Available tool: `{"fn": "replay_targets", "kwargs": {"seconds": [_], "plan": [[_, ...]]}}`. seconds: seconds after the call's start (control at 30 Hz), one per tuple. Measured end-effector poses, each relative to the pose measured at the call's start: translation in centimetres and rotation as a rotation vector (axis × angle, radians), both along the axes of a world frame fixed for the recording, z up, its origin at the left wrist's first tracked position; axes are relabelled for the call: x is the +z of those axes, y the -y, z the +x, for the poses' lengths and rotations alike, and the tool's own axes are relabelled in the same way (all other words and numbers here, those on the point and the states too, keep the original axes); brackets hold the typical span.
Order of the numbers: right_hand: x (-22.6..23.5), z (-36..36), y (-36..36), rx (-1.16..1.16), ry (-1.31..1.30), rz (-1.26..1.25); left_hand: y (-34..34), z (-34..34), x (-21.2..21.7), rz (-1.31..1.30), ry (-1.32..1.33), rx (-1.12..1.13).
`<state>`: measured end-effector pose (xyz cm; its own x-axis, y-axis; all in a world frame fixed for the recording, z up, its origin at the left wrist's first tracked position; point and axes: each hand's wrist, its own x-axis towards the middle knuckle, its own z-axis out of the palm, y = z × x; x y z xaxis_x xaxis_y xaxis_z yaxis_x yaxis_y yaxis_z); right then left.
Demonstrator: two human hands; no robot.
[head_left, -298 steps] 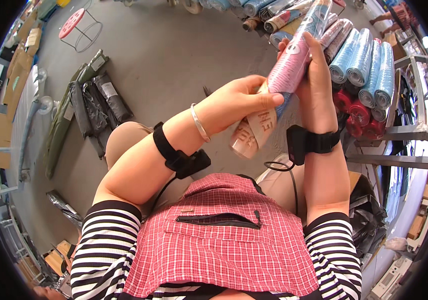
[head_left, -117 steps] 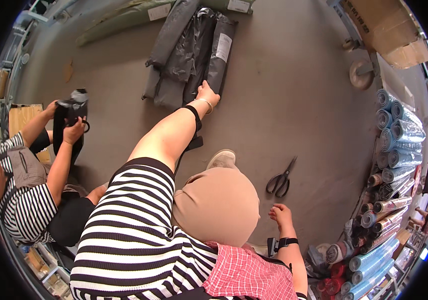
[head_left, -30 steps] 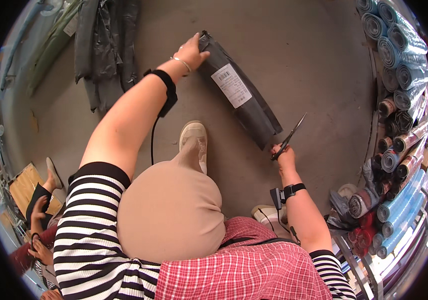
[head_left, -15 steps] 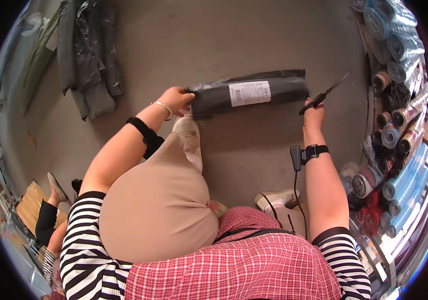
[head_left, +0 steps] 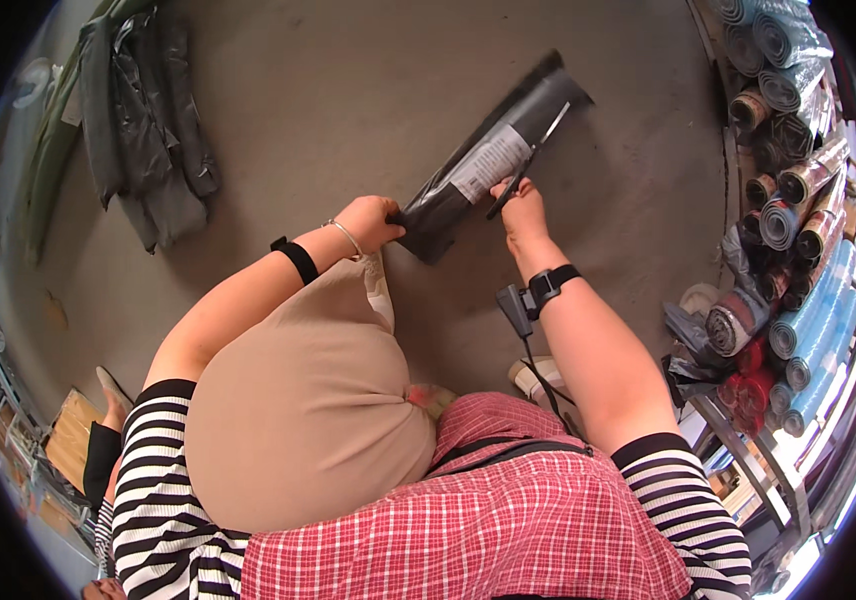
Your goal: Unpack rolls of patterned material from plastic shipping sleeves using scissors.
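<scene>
While the left hand grips the near end of a long black package slanting ahead, the right hand closes round scissors beside it; wrapping and label are already on, no cut discernible; similar bundles lie leftward.

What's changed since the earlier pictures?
The left fingers now hold a dark package, its far end swung to the upper right. The right fingers picked the scissors off the floor. The wrapped pink roll was let go. Other dark packages and the rolled mats stayed put.
</scene>
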<state>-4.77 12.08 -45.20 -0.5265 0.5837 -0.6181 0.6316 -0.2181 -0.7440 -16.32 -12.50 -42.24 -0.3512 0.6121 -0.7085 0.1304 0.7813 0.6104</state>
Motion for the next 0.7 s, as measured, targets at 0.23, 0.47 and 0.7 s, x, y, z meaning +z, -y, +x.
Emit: {"fn": "replay_targets", "kwargs": {"seconds": [0.23,0.47,0.7], "plan": [[1.2,-2.6,-0.7,0.167,-0.039,-0.122,0.1,2.7,-1.0,0.027,0.305,-0.046],[1.9,-2.2,-0.4,0.136,-0.018,-0.136,-0.7,2.4,-0.9,0.044,0.181,-0.097],[2.2,-1.6,0.0,0.124,-0.030,-0.136,-0.8,2.3,-1.3,0.075,0.143,-0.064]]}}
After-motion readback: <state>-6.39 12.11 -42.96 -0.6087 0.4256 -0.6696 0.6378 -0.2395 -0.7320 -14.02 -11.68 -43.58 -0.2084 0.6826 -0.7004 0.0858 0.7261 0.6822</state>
